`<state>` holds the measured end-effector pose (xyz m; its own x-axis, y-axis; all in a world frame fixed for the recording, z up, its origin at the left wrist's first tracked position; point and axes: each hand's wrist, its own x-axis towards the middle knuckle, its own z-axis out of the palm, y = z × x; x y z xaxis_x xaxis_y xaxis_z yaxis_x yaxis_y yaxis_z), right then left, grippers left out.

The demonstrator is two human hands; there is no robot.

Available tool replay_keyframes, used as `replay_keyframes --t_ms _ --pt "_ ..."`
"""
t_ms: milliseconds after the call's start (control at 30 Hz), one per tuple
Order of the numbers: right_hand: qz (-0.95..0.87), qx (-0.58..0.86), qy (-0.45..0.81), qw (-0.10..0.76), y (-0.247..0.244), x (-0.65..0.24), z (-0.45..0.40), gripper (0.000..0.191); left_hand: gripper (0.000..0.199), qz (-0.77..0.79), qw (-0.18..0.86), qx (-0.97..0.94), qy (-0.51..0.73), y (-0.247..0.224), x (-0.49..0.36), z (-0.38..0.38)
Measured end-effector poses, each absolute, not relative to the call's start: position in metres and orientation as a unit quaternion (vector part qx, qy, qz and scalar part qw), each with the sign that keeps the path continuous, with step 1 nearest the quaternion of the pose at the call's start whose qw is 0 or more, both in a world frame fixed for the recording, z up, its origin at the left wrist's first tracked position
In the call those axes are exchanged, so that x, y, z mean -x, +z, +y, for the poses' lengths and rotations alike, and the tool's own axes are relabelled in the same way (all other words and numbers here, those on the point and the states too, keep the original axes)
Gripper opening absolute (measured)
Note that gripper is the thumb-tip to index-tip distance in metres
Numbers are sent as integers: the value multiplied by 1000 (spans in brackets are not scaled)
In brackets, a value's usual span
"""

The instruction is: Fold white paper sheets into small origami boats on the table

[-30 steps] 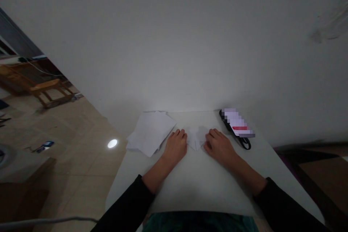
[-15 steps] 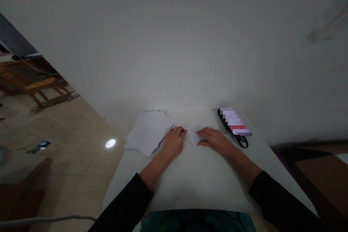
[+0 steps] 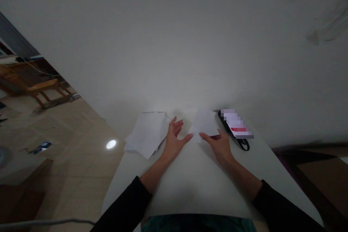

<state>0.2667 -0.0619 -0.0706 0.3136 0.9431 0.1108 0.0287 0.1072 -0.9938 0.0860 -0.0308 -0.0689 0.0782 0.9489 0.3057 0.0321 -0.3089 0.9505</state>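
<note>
A small white paper (image 3: 205,122) is raised off the white table in front of me, with its lower edge at my right hand (image 3: 219,145). My right thumb and fingers close on that edge. My left hand (image 3: 174,139) is spread, its thumb pointing at the paper's lower left corner and its fingers apart in the air; nothing is in it. Left of my left hand lies a stack of white sheets (image 3: 148,132).
A phone (image 3: 235,124) with a black strap lies on the table (image 3: 187,185) at the right, near the wall (image 3: 174,43). Beyond the left side are a tiled floor and a wooden chair (image 3: 45,85). A brown box (image 3: 323,177) stands at the lower right.
The small paper has been lifted from the table and shows a larger face. My left hand has opened and turned upward. My right hand has turned, its fingers now at the paper's lower edge.
</note>
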Motion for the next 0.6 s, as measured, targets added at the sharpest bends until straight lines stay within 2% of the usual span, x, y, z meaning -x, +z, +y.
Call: replay_keyframes --t_ms 100,200,333,433,600 --pt "-312 504 488 641 -69 -254 -65 42 59 409 567 -544 465 -70 -93 -38" --pt "-269 473 545 638 -67 -246 -70 42 44 395 602 -515 465 -71 -98 -45" --pt "-299 475 579 592 -70 -248 -73 42 41 382 594 -509 492 -69 -99 -45" --pt "-332 548 544 542 -78 -262 -64 39 44 404 583 -509 489 -67 -95 -38" --pt "-381 454 562 577 -83 -292 -43 44 42 415 546 -538 491 -68 -87 -29"
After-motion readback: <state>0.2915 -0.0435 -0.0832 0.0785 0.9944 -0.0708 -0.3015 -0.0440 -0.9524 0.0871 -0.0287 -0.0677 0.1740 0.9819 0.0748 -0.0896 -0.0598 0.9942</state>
